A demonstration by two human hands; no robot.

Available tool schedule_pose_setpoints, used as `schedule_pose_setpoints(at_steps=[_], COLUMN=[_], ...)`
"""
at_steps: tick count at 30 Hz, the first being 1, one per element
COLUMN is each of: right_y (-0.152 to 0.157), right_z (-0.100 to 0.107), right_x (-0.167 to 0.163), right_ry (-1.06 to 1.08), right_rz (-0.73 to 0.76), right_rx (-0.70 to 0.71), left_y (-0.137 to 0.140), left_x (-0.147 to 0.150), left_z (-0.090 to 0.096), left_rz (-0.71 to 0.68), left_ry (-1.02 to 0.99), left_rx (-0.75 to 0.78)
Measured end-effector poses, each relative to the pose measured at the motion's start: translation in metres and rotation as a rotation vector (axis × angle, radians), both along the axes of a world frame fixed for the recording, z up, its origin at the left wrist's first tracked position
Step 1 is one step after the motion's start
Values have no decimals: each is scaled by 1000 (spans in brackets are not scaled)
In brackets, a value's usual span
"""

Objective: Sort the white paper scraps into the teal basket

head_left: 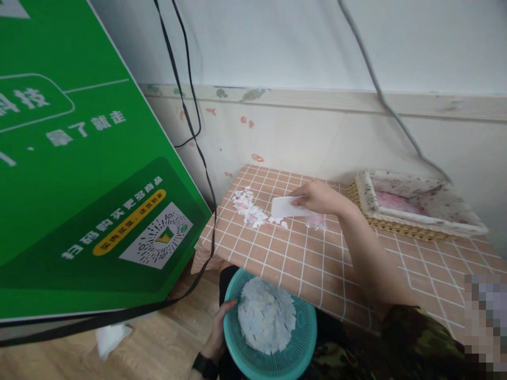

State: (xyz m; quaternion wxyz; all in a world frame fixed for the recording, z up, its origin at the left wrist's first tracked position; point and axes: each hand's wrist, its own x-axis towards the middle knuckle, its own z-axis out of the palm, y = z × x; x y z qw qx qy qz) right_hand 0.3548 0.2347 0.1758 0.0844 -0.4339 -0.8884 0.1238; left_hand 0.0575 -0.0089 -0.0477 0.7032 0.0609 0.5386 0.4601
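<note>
My right hand (317, 196) is closed on a flat white scraper-like piece (287, 206), held low over the checked tablecloth. Beside its left end lie white and pink paper scraps (249, 208), with a small pinkish patch (316, 220) below my fingers. My left hand (218, 324) grips the left rim of a teal plastic basket (309, 322), which rests at my lap under the table's front edge. Inside the basket is a heap of pale grey-white scraps (267, 316). The fingers of my left hand are partly hidden by the rim.
A wicker basket with a floral lining (467, 224) stands at the right on the table (336, 274), pink bits inside. A large green sign (99, 174) leans at the left with black cables (206, 174) hanging past it. A white bag-like item (112, 339) lies on the floor.
</note>
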Motion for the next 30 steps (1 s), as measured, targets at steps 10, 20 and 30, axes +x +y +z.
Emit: schedule_pose_setpoints(at_steps=[10,20,30], right_y=[6,7,3], right_z=[4,8,12], right_x=[20,39,34], right_ry=[32,25,22], right_rz=[-54,-54,50], right_rx=[-146,-253,-301], left_y=[8,16,17], left_x=[-6,5,14], left_z=[-10,-8,2], left_rz=[-100,-115,-74], left_ry=[-90,-4,66], left_rx=[-54,-91,-69])
